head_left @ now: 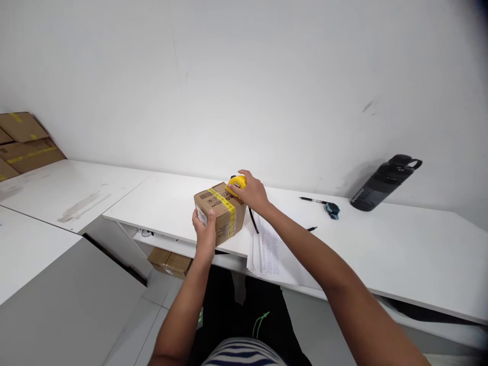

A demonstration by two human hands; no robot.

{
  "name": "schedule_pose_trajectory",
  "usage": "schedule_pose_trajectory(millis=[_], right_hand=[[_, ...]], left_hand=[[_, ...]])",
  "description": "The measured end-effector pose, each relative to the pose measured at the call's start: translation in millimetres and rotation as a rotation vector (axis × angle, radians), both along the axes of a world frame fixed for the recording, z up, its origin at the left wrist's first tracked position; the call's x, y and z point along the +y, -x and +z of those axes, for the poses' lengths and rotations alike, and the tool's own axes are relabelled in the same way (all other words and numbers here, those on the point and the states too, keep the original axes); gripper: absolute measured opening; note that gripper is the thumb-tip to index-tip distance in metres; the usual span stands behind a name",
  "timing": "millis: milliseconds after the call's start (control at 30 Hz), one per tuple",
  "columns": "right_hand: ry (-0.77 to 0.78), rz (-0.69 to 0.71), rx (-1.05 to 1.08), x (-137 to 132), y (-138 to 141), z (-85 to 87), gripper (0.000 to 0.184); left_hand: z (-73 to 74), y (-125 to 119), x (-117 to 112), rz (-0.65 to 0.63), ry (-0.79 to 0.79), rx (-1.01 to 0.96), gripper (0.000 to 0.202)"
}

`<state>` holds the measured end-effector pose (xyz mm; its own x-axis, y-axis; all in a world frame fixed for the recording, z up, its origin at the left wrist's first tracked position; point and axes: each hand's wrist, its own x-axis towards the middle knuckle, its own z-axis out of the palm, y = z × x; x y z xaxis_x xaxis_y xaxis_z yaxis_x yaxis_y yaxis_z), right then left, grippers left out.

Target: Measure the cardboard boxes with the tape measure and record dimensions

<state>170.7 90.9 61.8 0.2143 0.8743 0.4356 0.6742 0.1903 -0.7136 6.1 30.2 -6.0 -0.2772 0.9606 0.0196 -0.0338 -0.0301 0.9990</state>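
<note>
A small cardboard box [219, 216] wrapped with printed yellow tape is tilted over the front of the white desk. Pressed to its near left side, my left hand [206, 231] steadies it with the fingers around the edge. My right hand [253, 190] is closed on a yellow tape measure [236, 185], which is held against the top of the box at its far right corner. A black strap [253, 221] hangs down below the right hand. The far side of the box is hidden.
Written paper sheets [267, 249] lie right of the box. Beyond are a pen [312, 199], a small blue-and-black object [332, 210] and a black bottle [383, 183]. Taped cartons [28, 137] are stacked at far left; smaller boxes [170, 262] sit below the desk [160, 203].
</note>
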Motion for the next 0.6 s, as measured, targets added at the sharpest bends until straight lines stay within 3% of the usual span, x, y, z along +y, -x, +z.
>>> schedule_pose_trajectory(millis=[100,233,367,433,500,600], right_hand=[[0.088,-0.002,0.473,10,-7,-8.2,0.048],[0.37,0.206,1.181,7,-21,-23.9,0.021],[0.504,0.321,1.358,-26,-28,-46.1,0.02],[0.566,0.341,1.347,-48,-21,-57.3,0.02],[0.641,0.403,1.271,-66,-7,-65.1,0.023],[0.675,0.509,1.08,-82,14,-66.5,0.033]], left_hand=[[7.1,4,13,-0.181,-0.009,-0.126,0.079],[2.3,31,24,-0.313,-0.212,0.042,0.087],[-15.0,75,36,-0.528,-0.236,0.206,0.088],[-20.4,88,43,-0.553,-0.21,0.204,0.08],[-21.1,90,45,-0.431,-0.183,0.174,0.07],[-18.1,72,37,0.072,-0.175,0.211,0.064]])
